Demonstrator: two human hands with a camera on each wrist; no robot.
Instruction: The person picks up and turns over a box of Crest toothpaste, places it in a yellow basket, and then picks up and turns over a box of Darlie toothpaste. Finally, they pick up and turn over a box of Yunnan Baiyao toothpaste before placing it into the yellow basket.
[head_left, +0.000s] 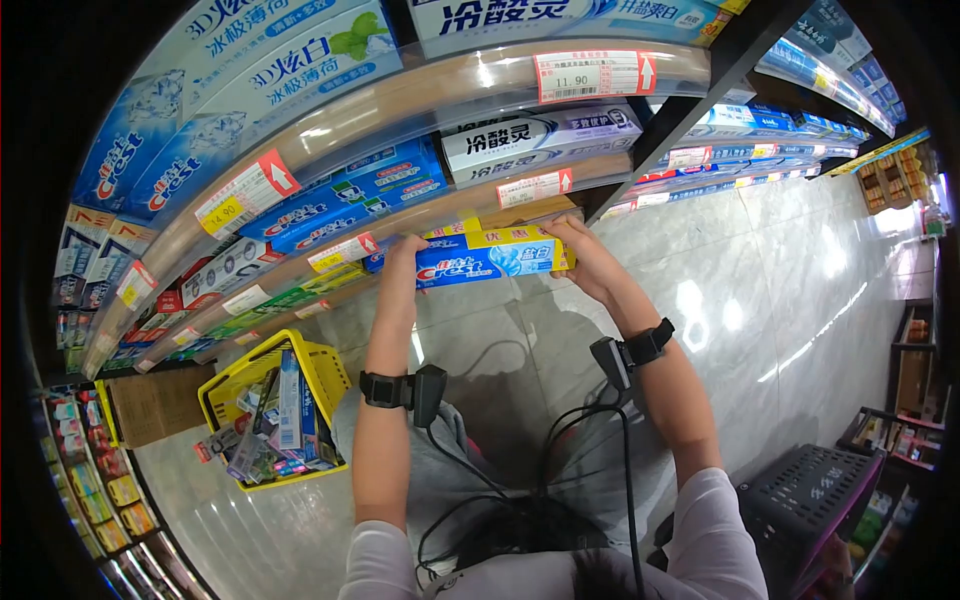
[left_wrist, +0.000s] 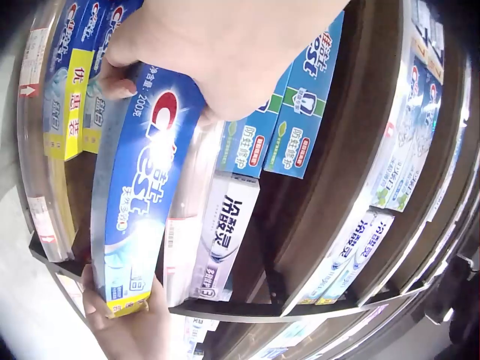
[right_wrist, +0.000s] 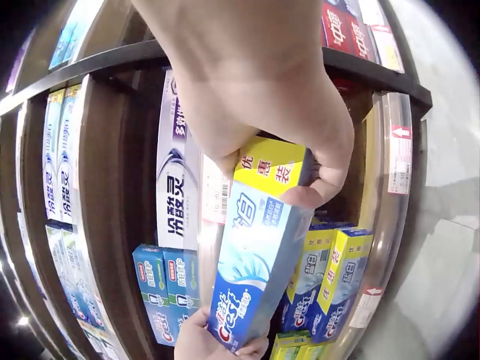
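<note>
Both forearms reach up from the person's lap to a blue Crest toothpaste box [head_left: 492,258], held level in front of the lower shelf [head_left: 440,215] among rows of other boxes. One grip at each end: the left hand [head_left: 401,262] has its fingers curled round the red-logo end, and the right hand [head_left: 583,256] pinches the yellow-banded end between thumb and fingers. On the floor to the left stands a yellow basket [head_left: 322,372] full of boxed goods, with a dark crate [head_left: 808,488] at lower right.

"Crest" on the held toothpaste box [head_left: 490,258] ("200" legible in the left wrist view); shelf price tags [head_left: 590,75] read 11.90 and 14.90 [head_left: 245,193].
</note>
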